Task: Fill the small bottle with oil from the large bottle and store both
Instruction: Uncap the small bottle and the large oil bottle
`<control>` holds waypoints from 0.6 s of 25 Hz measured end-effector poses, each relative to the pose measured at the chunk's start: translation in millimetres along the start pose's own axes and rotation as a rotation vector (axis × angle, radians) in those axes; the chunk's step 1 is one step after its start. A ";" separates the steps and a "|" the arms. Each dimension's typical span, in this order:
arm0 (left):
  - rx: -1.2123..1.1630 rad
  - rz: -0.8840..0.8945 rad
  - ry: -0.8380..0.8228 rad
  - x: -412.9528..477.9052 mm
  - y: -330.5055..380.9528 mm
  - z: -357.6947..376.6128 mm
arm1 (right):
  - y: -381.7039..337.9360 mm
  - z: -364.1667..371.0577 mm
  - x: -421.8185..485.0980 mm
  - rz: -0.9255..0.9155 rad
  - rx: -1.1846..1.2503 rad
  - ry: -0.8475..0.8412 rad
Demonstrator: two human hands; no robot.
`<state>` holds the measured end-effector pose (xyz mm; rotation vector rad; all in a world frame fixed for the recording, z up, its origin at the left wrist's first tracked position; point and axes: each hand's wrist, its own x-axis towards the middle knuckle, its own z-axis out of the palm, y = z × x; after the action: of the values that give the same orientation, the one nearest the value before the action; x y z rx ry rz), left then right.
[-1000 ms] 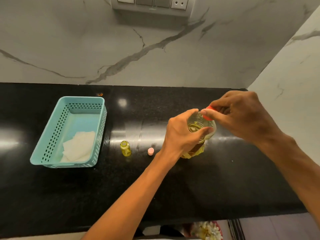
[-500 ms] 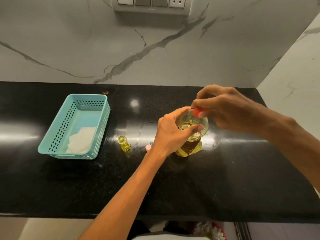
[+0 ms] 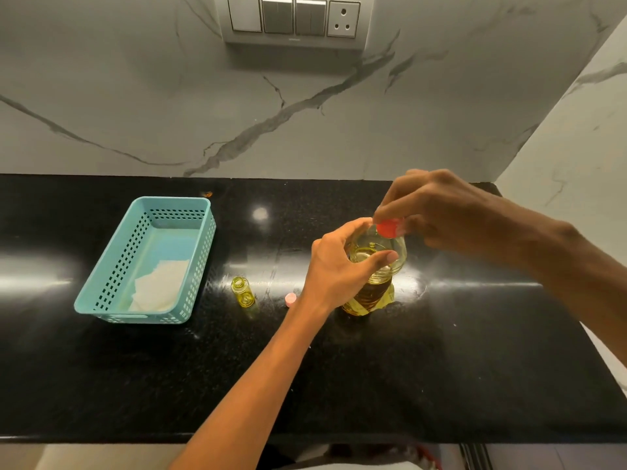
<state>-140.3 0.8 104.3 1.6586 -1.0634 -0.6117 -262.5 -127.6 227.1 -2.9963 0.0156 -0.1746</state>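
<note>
The large clear bottle (image 3: 373, 283) of yellow oil stands upright on the black counter. My left hand (image 3: 339, 266) grips its shoulder from the left. My right hand (image 3: 437, 215) pinches the red cap (image 3: 389, 228) at the bottle's mouth; whether the cap sits on the neck I cannot tell. To the left stands the small glass bottle (image 3: 243, 293), uncapped, with yellow oil inside. Its pink cap (image 3: 290, 299) lies on the counter between the two bottles.
A teal perforated basket (image 3: 112, 273) with a white cloth (image 3: 159, 286) in it sits at the left of the counter (image 3: 441, 368). Marble walls close the back and right side. A switch panel (image 3: 293, 20) is mounted on the back wall.
The camera view shifted, so things sit lower in the picture. My hands stay on the large bottle, and the red cap has turned slightly between my right fingers.
</note>
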 end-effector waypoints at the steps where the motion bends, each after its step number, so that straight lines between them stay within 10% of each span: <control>1: -0.002 0.004 -0.001 -0.3 -0.6 0.0 | 0.8 -2.3 -0.1 0.013 0.045 0.000; 11: -0.009 0.014 -0.012 0.6 2.5 -0.4 | -0.7 2.8 -1.0 -0.021 -0.026 0.007; 15: -0.012 0.020 -0.017 1.0 1.0 -0.8 | 5.6 -7.8 -0.5 0.117 0.300 -0.040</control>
<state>-139.6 0.3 105.6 1.6327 -1.0856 -0.6191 -263.9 -134.2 233.9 -2.6896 0.1460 -0.0944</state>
